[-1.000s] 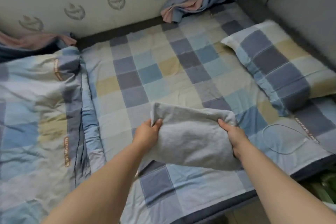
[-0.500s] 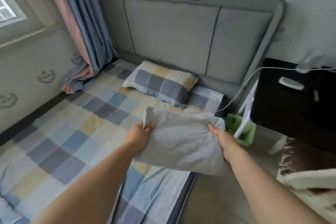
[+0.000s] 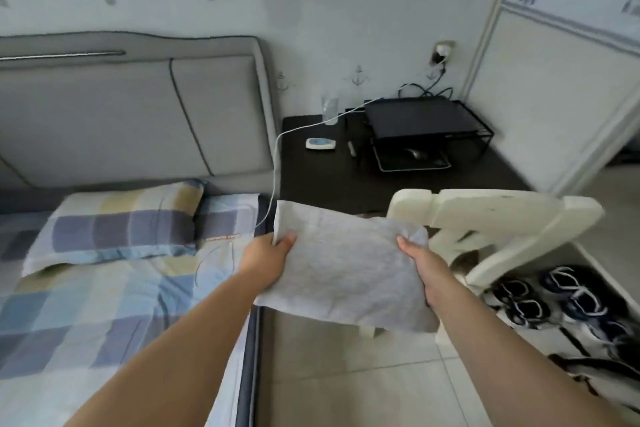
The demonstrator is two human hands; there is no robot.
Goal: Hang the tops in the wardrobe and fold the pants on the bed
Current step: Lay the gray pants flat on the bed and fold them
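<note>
Folded grey pants (image 3: 343,270) are held flat above the floor, long axis left to right; left hand (image 3: 268,258) and right hand (image 3: 424,269) grip opposite ends.

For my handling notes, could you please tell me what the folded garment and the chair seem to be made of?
Garment: soft light-grey knit, probably cotton jersey; it looks matte and sags between both hands. Chair: rigid, cream-painted, likely wood; dark scuffs mark the top rail.
</note>
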